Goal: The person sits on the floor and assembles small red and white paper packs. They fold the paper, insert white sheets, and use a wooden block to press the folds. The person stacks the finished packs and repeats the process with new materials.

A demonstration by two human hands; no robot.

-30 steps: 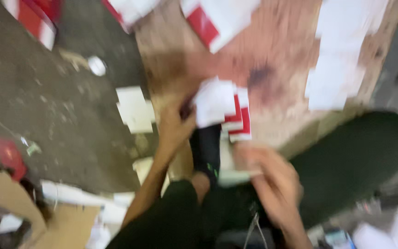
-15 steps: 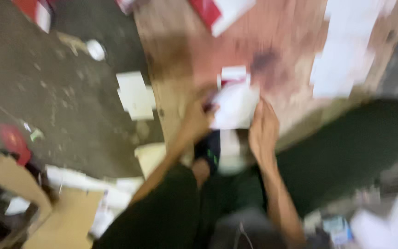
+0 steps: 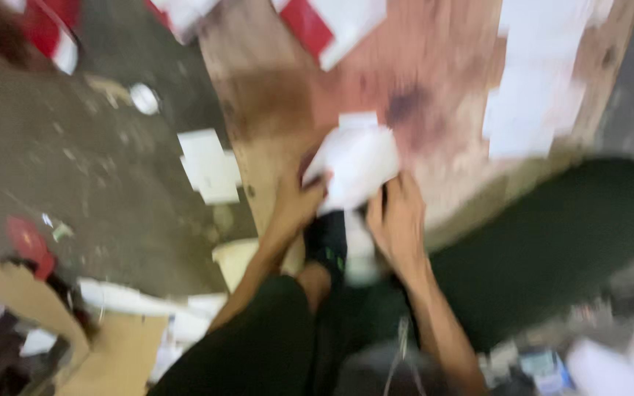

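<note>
A folded white paper piece (image 3: 357,165) lies on the reddish-brown wooden board (image 3: 434,81). My left hand (image 3: 295,205) grips its left edge. My right hand (image 3: 398,220) holds its lower right edge, fingers curled around it. Both hands press the paper down near the board's front edge. The frame is blurred, so finer detail of the paper is unclear. My legs in dark green trousers (image 3: 544,242) and a black sock (image 3: 328,246) sit just below the hands.
A stack of white sheets (image 3: 537,95) lies at the board's right side. Red and white paper pieces (image 3: 332,22) lie at its far edge. White scraps (image 3: 210,165) sit on the grey floor at left, with cardboard (image 3: 104,345) and a red object (image 3: 27,242) lower left.
The red and white piece held up a second ago has come down onto the board. My right hand rose from my lap to meet the paper. The camera view shifted.
</note>
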